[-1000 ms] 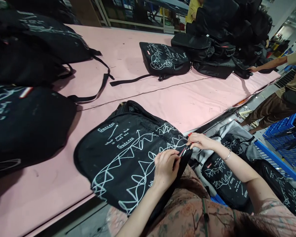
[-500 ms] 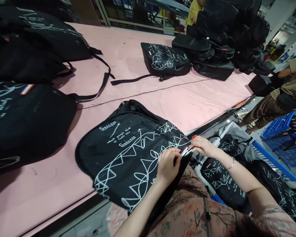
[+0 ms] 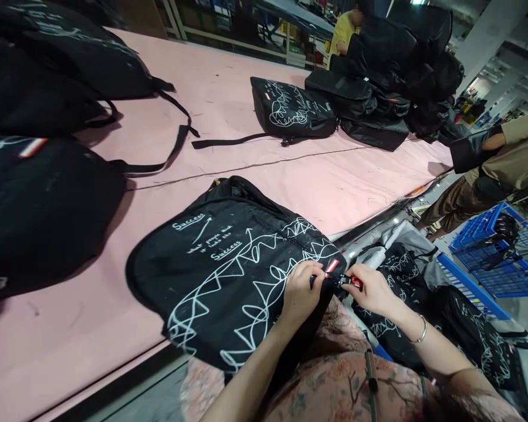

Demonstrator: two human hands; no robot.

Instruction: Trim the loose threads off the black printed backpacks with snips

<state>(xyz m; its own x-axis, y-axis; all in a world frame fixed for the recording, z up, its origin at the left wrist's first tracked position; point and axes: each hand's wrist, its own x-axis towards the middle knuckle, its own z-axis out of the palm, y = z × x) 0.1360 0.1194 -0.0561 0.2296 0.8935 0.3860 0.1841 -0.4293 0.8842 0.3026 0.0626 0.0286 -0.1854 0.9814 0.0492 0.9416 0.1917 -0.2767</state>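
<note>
A black backpack [image 3: 229, 264] with white scribbled lines and the word "Success" lies at the table's front edge, its near end hanging toward my body. My left hand [image 3: 303, 290] is closed on the bag's near edge, fingers pinched beside a red and white label [image 3: 332, 266]. Just right of that label, my right hand [image 3: 372, 288] is closed around a small red and black tool [image 3: 355, 282]. Its dark tip meets the bag's edge close to the left fingertips. My fingers hide most of the tool, so its exact kind does not show.
The table [image 3: 290, 181] has a pink cover. Large black bags [image 3: 48, 211] lie at left; another printed bag [image 3: 293, 108] and a black pile [image 3: 400, 70] stand farther back. Right are a blue crate [image 3: 497, 252], a bin of bags [image 3: 462, 328] and a person [image 3: 501, 158].
My right hand has moved down and turned at the bag's edge, uncovering the label and showing the red part of the tool. The left hand keeps its pinch. The view has shifted slightly.
</note>
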